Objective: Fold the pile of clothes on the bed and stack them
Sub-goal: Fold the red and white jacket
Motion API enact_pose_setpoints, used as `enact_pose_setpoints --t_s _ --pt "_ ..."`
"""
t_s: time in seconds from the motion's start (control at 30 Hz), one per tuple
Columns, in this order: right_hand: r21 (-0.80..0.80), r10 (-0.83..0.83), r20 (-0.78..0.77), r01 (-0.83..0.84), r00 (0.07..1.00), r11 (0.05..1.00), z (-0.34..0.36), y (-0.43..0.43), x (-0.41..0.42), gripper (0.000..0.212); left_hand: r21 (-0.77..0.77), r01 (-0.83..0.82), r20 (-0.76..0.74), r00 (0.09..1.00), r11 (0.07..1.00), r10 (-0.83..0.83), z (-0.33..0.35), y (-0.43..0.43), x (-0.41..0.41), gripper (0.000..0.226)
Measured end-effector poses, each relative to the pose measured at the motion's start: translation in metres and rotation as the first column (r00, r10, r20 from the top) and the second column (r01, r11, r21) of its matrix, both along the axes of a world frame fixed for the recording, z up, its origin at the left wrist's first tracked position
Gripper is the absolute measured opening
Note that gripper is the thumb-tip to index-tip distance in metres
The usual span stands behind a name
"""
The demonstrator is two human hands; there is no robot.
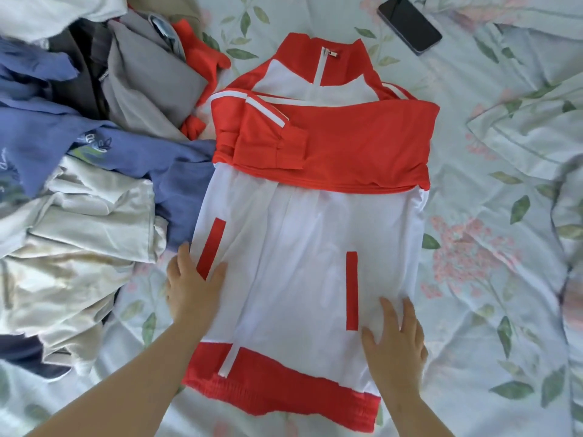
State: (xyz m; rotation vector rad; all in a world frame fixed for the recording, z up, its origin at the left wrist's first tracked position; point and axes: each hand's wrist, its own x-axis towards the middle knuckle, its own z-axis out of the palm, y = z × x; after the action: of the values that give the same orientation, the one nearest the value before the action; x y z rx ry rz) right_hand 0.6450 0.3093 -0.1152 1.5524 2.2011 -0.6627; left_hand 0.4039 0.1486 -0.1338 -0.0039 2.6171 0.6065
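Both hands are flat and spread, nothing pinched or gripped. My left hand (192,288) sits over the left edge of the red and white jacket (303,234), thumb on the white fabric right by the red pocket strip. My right hand (396,342) presses the white panel near the right edge, just beside the other pocket strip.

The jacket is front-up in the middle of the bed (473,279), zipped, with the red sleeves (331,143) folded across the chest. The unfolded pile (79,184) is to its left, and a blue piece from it touches the jacket's left side.

I'd call this the smoothing step before the bottom-up fold. What I think matters here:

- Keep the palms flat and sweep outward from the zip, so the creases in the white part go to the edges instead of bunching.
- The zip line looks a bit skewed down near the hem (277,383), so I'd square that first.
- Then take the hem at both corners and bring it up toward the collar (325,55) in one go, so the sleeves stay trapped inside.
- Watch the blue piece on the left; it could easily get dragged into the fold.

The phone (409,24) is well clear, up top.
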Motion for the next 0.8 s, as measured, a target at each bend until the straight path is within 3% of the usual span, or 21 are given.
enact_pose_setpoints --t_s 0.1,0.2,0.27,0.37,0.43,0.47,0.53,0.63,0.7,0.8 --pt "-0.017 -0.052 0.011 0.052 0.999 0.999 0.011 -0.019 0.008 0.056 0.108 -0.11 0.143 0.985 0.988 0.094 0.009 -0.011 0.008 0.069" --pt "-0.021 0.045 0.024 -0.045 0.999 0.999 0.019 -0.046 0.02 0.041 0.12 -0.107 0.282 0.957 0.987 0.07 0.016 -0.033 0.022 0.063" --pt "-0.018 0.171 -0.026 -0.172 0.985 0.985 0.018 -0.065 0.033 0.041 0.151 -0.055 0.335 0.942 0.987 0.001 0.02 -0.052 0.034 0.074" --pt "-0.075 0.329 0.013 -0.327 0.944 0.942 0.012 -0.087 0.053 0.072 0.145 0.047 0.327 0.941 0.988 -0.093 0.022 -0.075 0.05 0.117" --pt "-0.103 0.369 0.018 -0.366 0.929 0.925 0.008 -0.09 0.058 0.093 0.093 0.141 0.294 0.942 0.986 -0.163 0.024 -0.085 0.06 0.126" --pt "-0.082 0.389 0.021 -0.387 0.921 0.919 0.007 -0.09 0.06 0.094 0.058 0.211 0.273 0.937 0.976 -0.218 0.024 -0.089 0.066 0.127" --pt "-0.021 0.416 -0.007 -0.416 0.909 0.909 0.006 -0.086 0.062 0.078 -0.005 0.366 0.265 0.898 0.931 -0.351 0.023 -0.098 0.073 0.129" --pt "-0.007 0.363 -0.075 -0.364 0.929 0.931 0.012 -0.075 0.061 0.048 -0.027 0.511 0.242 0.837 0.859 -0.49 0.021 -0.113 0.074 0.103" --pt "-0.003 0.344 -0.086 -0.346 0.935 0.938 0.018 -0.068 0.069 0.04 0.008 0.475 0.174 0.866 0.88 -0.469 0.023 -0.121 0.071 0.076" --pt "0.015 0.251 -0.027 -0.251 0.968 0.968 0.026 -0.061 0.087 0.031 -0.003 0.528 0.107 0.844 0.849 -0.525 0.03 -0.129 0.07 0.064"
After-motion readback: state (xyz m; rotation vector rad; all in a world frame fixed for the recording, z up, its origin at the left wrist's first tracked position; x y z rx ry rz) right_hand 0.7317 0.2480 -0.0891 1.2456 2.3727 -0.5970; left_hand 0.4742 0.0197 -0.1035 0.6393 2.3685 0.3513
